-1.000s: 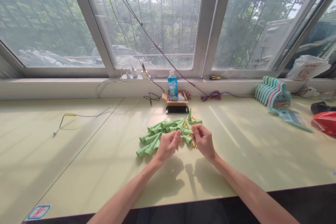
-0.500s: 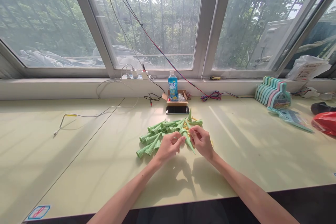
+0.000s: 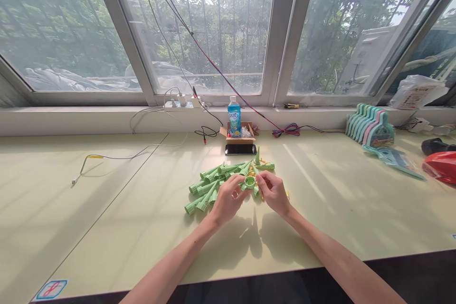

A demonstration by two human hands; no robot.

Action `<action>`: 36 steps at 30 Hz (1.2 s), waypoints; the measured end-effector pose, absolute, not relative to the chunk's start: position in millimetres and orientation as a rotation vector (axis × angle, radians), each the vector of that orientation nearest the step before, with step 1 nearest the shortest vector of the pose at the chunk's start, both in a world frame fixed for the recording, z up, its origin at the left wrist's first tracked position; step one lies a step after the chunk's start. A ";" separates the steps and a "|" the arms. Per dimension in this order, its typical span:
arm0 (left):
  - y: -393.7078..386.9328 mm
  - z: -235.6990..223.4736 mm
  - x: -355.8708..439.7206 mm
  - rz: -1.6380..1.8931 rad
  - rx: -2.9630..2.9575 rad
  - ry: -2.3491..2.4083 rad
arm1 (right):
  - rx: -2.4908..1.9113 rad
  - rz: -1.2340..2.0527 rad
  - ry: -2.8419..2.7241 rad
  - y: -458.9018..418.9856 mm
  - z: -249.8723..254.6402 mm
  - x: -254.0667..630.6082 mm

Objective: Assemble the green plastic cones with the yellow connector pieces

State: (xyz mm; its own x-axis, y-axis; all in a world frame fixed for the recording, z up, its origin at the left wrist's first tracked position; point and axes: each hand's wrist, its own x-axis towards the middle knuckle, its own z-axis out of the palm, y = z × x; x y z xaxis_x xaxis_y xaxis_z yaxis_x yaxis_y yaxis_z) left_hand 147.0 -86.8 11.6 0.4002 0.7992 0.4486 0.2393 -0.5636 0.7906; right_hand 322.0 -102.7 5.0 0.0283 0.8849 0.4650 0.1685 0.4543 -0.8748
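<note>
Turned over since half a second ago, one green cone (image 3: pixel 250 183) now shows its open round end to the viewer; earlier its tip pointed down toward the near edge of the surface (image 3: pixel 320 242). Both hands remain almost where they were, over the near side of the pile. Thumb and fingers of the left hand (image 3: pixel 229 198) are clamped on the cone, just above the middle of the surface. The right hand (image 3: pixel 274 194) has its fingertips drawn together right beside the cone's rim; whether they grip anything, I cannot tell.

Other cones (image 3: pixel 204 190) lie heaped behind and to the left of the hands, most on their sides, while one (image 3: pixel 257 156) at the far side of the heap stands tip up. Yellow pieces (image 3: pixel 262 161) show among them, and another yellow bit (image 3: pixel 288 194) peeks out beside the right hand.

Beyond the heap, toward the far edge, lie a phone (image 3: pixel 240 149) and an open box (image 3: pixel 241 141) with a blue bottle (image 3: pixel 234 116) in it. Packs (image 3: pixel 370 126) stand in a row near the far right corner, a blue scoop (image 3: pixel 394 161) in front. Close to the near left corner is a label (image 3: pixel 52 289).
</note>
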 end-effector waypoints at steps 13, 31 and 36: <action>-90.7 20.9 151.0 1.055 1.588 0.872 | -0.958 0.601 -1.357 -108.7 7.4 319.9; -91.5 20.2 148.4 0.892 1.647 0.830 | -0.960 0.588 -1.534 -104.5 -0.7 321.1; -91.7 22.2 147.3 0.891 1.639 0.810 | -0.956 0.587 -1.515 -106.0 2.4 321.6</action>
